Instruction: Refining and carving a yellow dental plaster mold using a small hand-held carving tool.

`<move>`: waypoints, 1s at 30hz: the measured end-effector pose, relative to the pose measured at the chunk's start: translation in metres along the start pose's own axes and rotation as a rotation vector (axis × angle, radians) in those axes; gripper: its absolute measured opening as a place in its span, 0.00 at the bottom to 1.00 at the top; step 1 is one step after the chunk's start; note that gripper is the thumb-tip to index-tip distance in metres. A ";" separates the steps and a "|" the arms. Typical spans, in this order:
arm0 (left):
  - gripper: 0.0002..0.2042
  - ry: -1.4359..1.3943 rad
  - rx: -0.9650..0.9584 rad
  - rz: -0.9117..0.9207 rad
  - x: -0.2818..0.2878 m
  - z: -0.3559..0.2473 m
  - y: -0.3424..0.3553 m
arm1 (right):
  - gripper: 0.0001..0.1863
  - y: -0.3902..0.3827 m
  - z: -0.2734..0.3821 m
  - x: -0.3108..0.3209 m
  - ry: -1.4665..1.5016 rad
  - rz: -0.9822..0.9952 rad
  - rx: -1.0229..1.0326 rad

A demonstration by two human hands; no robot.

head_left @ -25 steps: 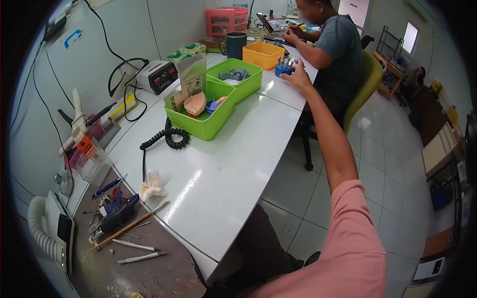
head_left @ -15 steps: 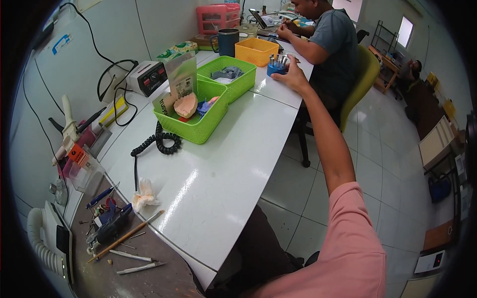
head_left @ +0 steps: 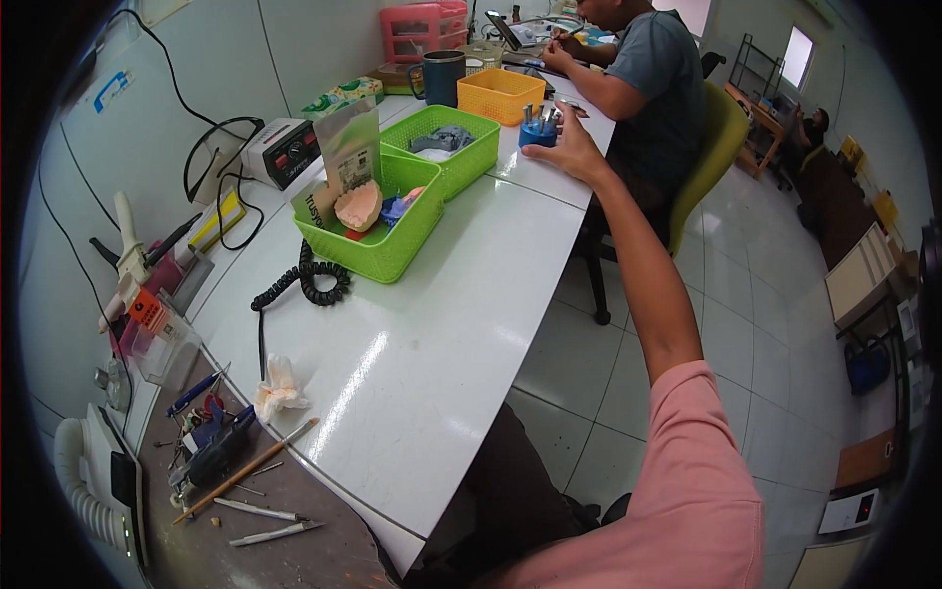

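My right hand [head_left: 577, 149] reaches far out over the white table to a round blue bur holder [head_left: 536, 133]. Several metal burs stand upright in it. The thumb lies along its near lower side and the fingers curl round its right side, closed on it; the fingertips are partly hidden. Just left of it is a green basket [head_left: 471, 169] with grey and white pieces inside. A second green basket [head_left: 392, 257], nearer, carries a pinkish dental cast [head_left: 358, 206], a clear pouch [head_left: 350, 147] and a purple-blue piece. My left hand is out of view.
A yellow basket [head_left: 491, 96] and dark mug [head_left: 444, 79] stand behind. A co-worker [head_left: 653, 88] sits at the far right. A coiled black cord [head_left: 324, 285], crumpled tissue [head_left: 282, 388], handpiece [head_left: 218, 452] and several thin tools lie nearer. A control box [head_left: 283, 152] stands by the wall.
The whole view has shifted slightly left and up. My right hand has drawn its fingers a little closer round the bur holder, which stays in about the same place.
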State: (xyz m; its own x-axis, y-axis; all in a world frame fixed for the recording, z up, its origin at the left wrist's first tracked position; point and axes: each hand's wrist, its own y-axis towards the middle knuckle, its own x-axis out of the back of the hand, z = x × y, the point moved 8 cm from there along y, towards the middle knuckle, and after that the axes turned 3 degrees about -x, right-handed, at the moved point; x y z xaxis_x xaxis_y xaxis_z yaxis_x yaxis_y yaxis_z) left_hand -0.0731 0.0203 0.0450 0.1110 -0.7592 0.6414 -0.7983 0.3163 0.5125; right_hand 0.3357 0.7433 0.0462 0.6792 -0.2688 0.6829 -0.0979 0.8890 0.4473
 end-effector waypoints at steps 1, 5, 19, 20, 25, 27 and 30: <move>0.11 -0.073 0.309 -0.023 0.000 0.029 -0.003 | 0.64 0.000 0.000 0.003 -0.001 -0.058 0.068; 0.12 -0.133 0.349 -0.042 0.002 0.049 -0.002 | 0.65 -0.001 0.001 -0.003 0.015 0.066 -0.035; 0.17 0.081 -0.043 0.096 -0.003 0.028 -0.002 | 0.40 -0.016 0.023 0.026 0.036 -0.281 0.287; 0.18 0.106 -0.072 0.091 -0.001 0.020 -0.008 | 0.40 -0.013 0.022 0.021 0.046 -0.263 0.297; 0.18 -0.007 -0.111 -0.069 0.004 -0.007 -0.030 | 0.10 0.006 0.021 0.009 0.056 -0.278 0.464; 0.19 -0.099 -0.137 -0.221 -0.009 -0.041 -0.018 | 0.16 0.029 -0.016 0.028 0.083 -0.203 0.449; 0.26 -0.064 -0.185 -0.173 -0.014 -0.058 -0.011 | 0.20 0.045 -0.020 -0.044 0.476 0.068 0.354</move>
State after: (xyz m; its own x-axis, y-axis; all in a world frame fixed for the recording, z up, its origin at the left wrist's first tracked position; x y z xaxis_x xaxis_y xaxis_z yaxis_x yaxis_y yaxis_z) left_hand -0.0318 0.0601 0.0637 0.1940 -0.8438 0.5003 -0.6479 0.2727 0.7112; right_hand 0.3161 0.8025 0.0245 0.9065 0.0527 0.4190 -0.3333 0.6985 0.6333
